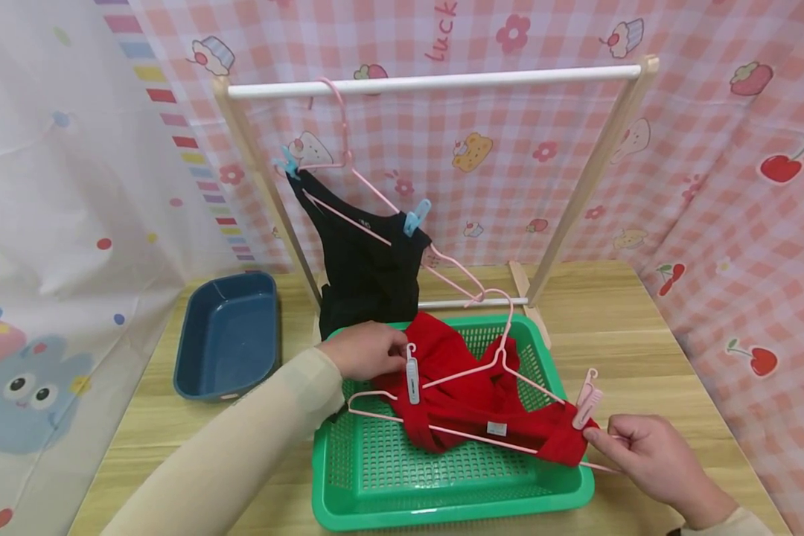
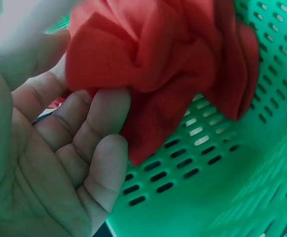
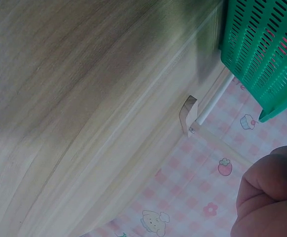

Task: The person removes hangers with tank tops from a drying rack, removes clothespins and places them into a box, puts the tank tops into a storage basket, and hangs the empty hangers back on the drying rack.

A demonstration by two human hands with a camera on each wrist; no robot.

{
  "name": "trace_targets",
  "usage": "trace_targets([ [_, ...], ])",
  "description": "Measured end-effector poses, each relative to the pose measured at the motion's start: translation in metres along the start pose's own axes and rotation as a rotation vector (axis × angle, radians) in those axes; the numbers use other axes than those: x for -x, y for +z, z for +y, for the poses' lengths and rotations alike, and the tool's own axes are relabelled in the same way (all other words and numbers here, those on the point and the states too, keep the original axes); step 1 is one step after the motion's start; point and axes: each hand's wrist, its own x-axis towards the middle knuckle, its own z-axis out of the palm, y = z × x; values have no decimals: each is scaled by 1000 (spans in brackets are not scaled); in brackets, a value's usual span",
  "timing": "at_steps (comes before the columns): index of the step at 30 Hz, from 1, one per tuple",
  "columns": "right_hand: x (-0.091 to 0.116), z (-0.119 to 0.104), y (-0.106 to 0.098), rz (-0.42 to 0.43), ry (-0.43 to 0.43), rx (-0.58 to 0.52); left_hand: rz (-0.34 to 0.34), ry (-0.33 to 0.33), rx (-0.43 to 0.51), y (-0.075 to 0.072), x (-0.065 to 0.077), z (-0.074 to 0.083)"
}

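Observation:
A red garment [image 1: 469, 394] with a white label lies partly in a green basket [image 1: 452, 514]. A pink hanger [image 1: 469, 370] runs through its straps. A grey clip [image 1: 412, 380] sits on the left strap and a pink clip [image 1: 586, 406] on the right one. My left hand [image 1: 368, 350] is beside the grey clip; in the left wrist view its fingertips [image 2: 109, 111] pinch the red cloth. With thumb and forefinger, my right hand [image 1: 656, 461] pinches the hanger's right end, the thumb close to the red strap. The right wrist view shows only part of that hand.
Behind the basket stands a rack with a white bar [image 1: 442, 80]. A black garment [image 1: 371, 260] hangs from it on another pink hanger [image 1: 345, 126], held by two blue clips [image 1: 415, 217]. A dark blue tub [image 1: 228, 335] stands left on the wooden table [image 1: 616, 327].

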Motion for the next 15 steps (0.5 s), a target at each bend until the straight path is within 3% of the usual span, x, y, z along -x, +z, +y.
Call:
trace_targets([
  [6, -1, -2, -1, 7, -5, 3, 23, -2, 17, -5, 6, 0],
  [15, -1, -3, 0, 64, -29, 34, 46, 29, 137, -10, 18, 2],
])
